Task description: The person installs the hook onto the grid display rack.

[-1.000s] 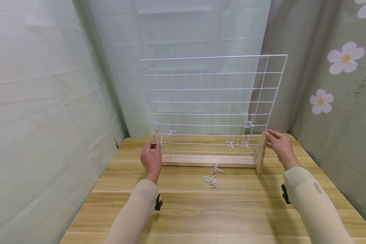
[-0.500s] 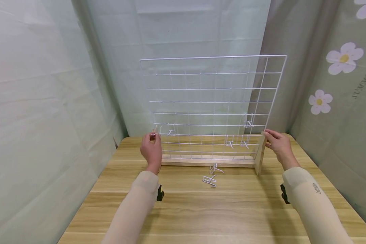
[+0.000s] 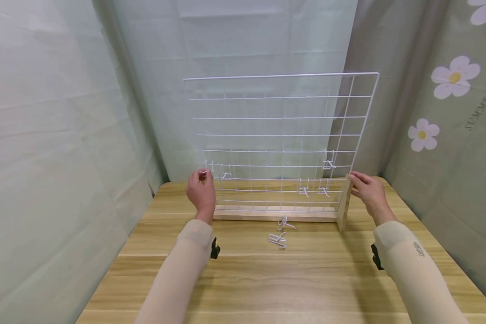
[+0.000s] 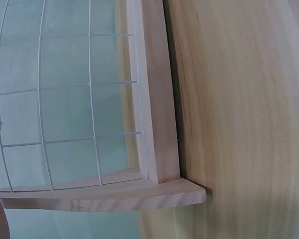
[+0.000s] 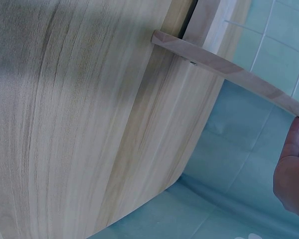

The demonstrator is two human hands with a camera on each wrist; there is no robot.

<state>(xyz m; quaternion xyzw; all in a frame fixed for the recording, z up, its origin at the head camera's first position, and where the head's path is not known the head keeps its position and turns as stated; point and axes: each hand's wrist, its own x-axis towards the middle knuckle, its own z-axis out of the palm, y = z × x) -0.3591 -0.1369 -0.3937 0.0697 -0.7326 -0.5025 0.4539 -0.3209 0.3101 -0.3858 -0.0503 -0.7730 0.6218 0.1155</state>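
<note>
A white wire grid panel [image 3: 283, 135] stands upright in a wooden base [image 3: 275, 216]. At the grid's lower left edge, my left hand [image 3: 201, 192] pinches a white wire hook [image 3: 204, 171], its prongs up against the wires. Whether the prongs are over a wire is too small to tell. My right hand [image 3: 368, 194] grips the top of the right wooden side piece [image 3: 343, 207] between thumb and fingers. Several similar hooks hang on the grid, one close by the left hand [image 3: 226, 175] and another at upper right [image 3: 329, 164]. The left wooden side piece [image 4: 104, 200] shows in the left wrist view.
Two loose wire hooks lie on the wooden table [image 3: 243, 279] in front of the base: one upper hook [image 3: 285, 223] and one lower hook [image 3: 277, 240]. Pale cloth curtains [image 3: 235, 40] surround the table at the back and sides.
My left hand has risen along the grid's left edge, bringing the hook from beside the wooden side piece's top to a higher wire. The right hand keeps its hold.
</note>
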